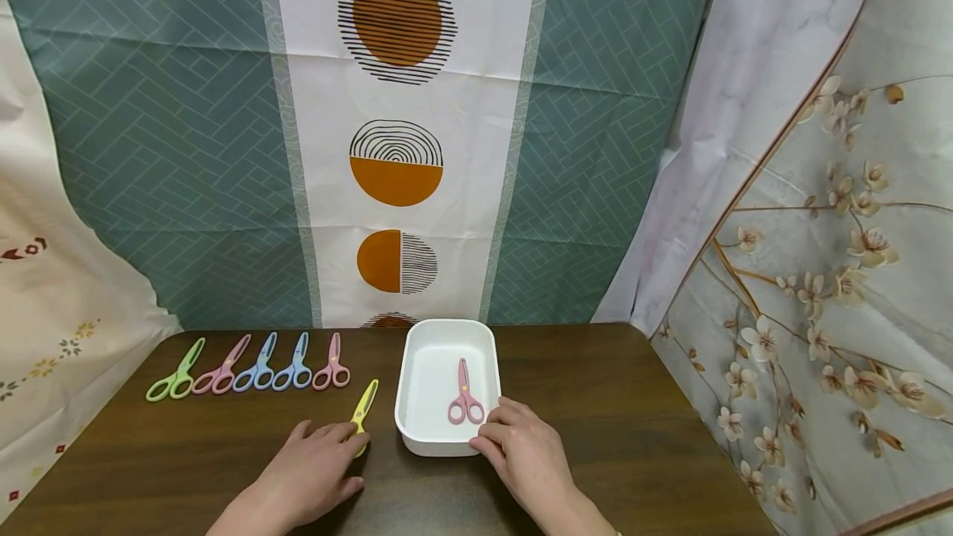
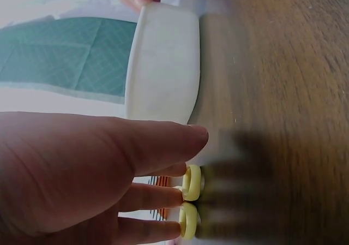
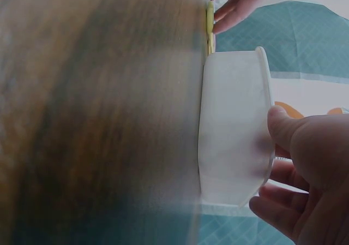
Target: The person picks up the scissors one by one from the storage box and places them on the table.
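Observation:
Yellow scissors (image 1: 364, 409) lie on the table, blades pointing away. The fingertips of my left hand (image 1: 308, 468) touch their handle loops (image 2: 190, 183), fingers fairly straight and thumb apart from them. A white rectangular box (image 1: 437, 447) stands upright to the right, with pink scissors (image 1: 465, 391) lying inside. With thumb and curled fingers, my right hand (image 1: 527, 455) holds the box's near right corner. In the right wrist view, the thumb of that right hand (image 3: 311, 166) is on the box's rim.
Along the table's back left lie green scissors (image 1: 179, 376), pink scissors (image 1: 225, 370), blue scissors (image 1: 257, 366), more blue scissors (image 1: 294, 368) and another pink pair (image 1: 332, 366). Patterned cloth (image 1: 625, 131) hangs behind the brown table (image 1: 596, 404), and flowered cloth (image 1: 826, 313) hangs at its right.

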A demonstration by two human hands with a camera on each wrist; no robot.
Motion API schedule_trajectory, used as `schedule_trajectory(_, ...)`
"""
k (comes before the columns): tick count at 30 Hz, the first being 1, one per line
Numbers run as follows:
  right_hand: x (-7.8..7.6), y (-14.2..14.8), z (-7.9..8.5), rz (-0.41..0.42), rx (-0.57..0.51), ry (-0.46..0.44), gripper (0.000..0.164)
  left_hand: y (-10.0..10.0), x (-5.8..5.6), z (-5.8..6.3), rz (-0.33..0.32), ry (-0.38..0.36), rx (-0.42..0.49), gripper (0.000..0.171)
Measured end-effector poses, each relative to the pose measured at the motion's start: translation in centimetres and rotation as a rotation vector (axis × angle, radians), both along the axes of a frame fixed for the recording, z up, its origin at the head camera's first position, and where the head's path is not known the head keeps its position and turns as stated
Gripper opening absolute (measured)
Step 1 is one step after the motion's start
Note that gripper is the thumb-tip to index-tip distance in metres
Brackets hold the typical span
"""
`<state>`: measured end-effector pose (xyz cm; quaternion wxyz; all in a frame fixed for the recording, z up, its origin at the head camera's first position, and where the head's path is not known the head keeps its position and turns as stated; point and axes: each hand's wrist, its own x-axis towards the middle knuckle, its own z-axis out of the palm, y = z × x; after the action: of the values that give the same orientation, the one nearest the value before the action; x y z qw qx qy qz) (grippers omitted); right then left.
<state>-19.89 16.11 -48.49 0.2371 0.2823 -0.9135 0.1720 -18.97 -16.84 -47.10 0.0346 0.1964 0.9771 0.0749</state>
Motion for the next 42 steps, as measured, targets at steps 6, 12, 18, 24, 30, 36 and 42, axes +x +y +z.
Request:
schedule_trajectory(6,0.0,0.0,0.0,0.000,-0.006,0.001,0.008,0.1,0.0,-0.2,-0.003,0.021,-0.005,0.057)
schedule_trajectory(12,-0.1,-0.1,0.0,0.003,-0.008,0.007,0.008,0.2,-0.2,-0.5,-0.010,0.052,-0.013,0.059)
schedule_trajectory(18,-0.1,-0.1,0.1,-0.003,-0.002,0.000,0.010,0.3,-0.7,-0.9,-0.016,0.097,-0.024,0.057)
schedule_trajectory(24,-0.1,0.0,0.1,-0.006,-0.001,0.010,0.010,0.6,-1.6,-1.3,-0.002,0.154,-0.046,0.053)
schedule_trajectory(30,-0.1,0.0,-0.1,-0.004,0.001,-0.003,0.010,0.8,-2.5,-1.8,0.014,0.198,-0.040,0.051)
schedule_trajectory(36,-0.1,0.0,-0.1,-0.003,-0.002,0.007,0.010,1.0,-3.3,-2.1,0.011,0.249,-0.056,0.050)
schedule_trajectory(42,0.0,-0.1,0.0,-0.008,-0.003,-0.003,0.010,1.4,-4.0,-1.8,0.028,0.248,-0.048,0.049)
